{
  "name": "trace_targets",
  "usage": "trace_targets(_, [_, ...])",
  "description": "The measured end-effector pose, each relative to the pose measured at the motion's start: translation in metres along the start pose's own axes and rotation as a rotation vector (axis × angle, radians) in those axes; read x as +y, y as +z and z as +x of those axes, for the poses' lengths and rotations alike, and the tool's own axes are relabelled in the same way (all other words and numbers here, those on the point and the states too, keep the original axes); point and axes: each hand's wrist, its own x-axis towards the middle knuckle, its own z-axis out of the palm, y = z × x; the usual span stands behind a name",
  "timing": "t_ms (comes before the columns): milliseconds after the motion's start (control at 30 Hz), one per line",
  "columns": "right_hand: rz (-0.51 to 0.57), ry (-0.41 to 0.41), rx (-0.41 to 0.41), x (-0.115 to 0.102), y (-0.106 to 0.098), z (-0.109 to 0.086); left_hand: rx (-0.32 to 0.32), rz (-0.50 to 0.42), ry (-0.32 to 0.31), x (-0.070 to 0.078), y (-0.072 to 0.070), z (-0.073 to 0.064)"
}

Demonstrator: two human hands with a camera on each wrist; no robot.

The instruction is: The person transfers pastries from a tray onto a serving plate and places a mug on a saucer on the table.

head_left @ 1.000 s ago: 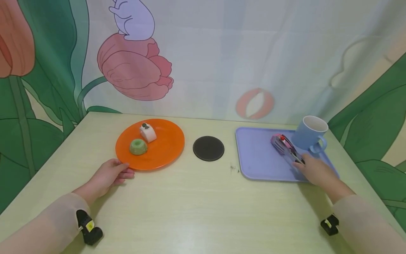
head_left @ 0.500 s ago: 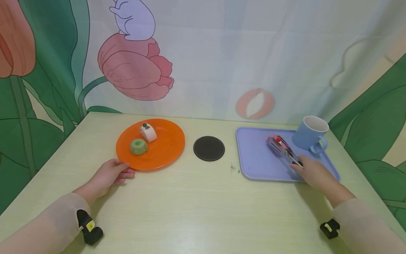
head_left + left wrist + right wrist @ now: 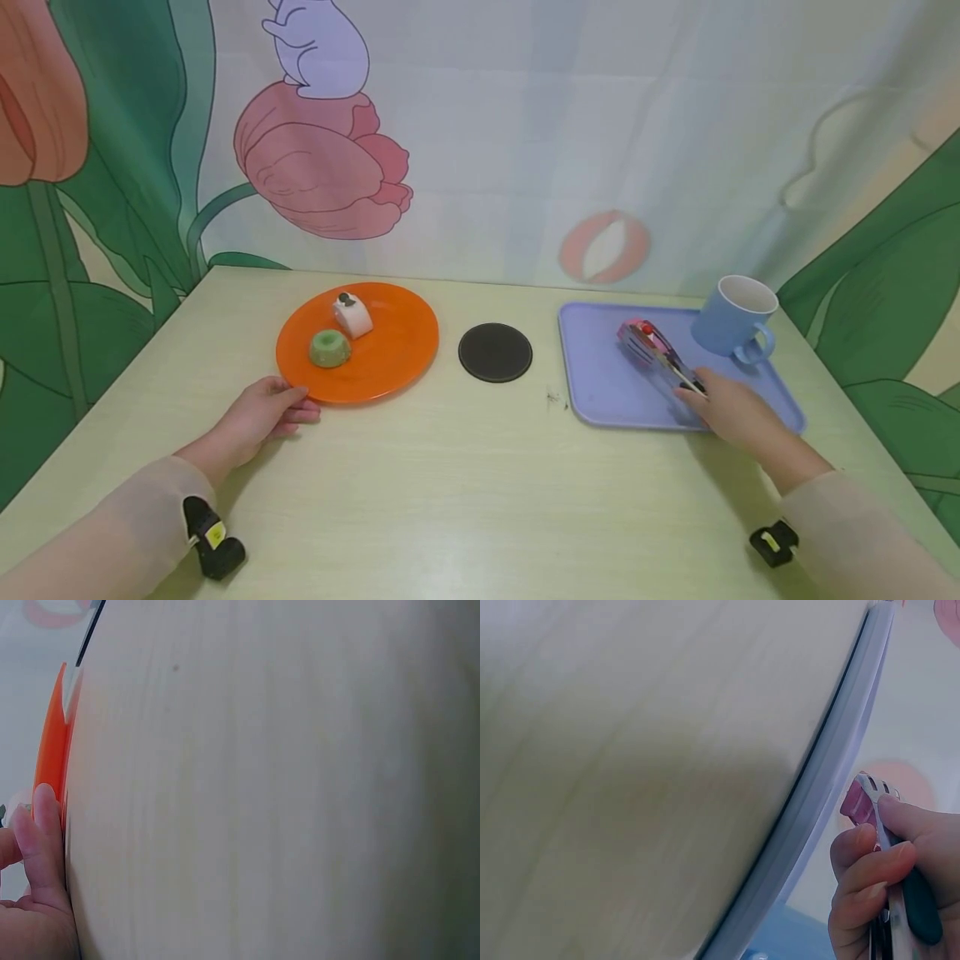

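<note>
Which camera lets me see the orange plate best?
The head view. It looks down on the plate and shows nearly its whole round shape, with the left hand at its near rim. The left wrist view catches only an orange edge, partly behind the fingers. In the right wrist view, I can't make it out.

A pale, wood-grained bench (image 3: 480,492) fills six o'clock; a whitish printed cloth (image 3: 480,150) hangs at twelve. A pink flower (image 3: 307,167) shows at ten; green leaves (image 3: 900,292) at three.
</note>
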Motion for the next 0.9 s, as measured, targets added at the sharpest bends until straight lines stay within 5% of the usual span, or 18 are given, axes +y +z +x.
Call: trace_targets(900, [0.006, -0.002, -0.065, -0.022, 0.007, 0.0, 0.003, 0.017, 0.005, -0.005, -0.001, 0.003])
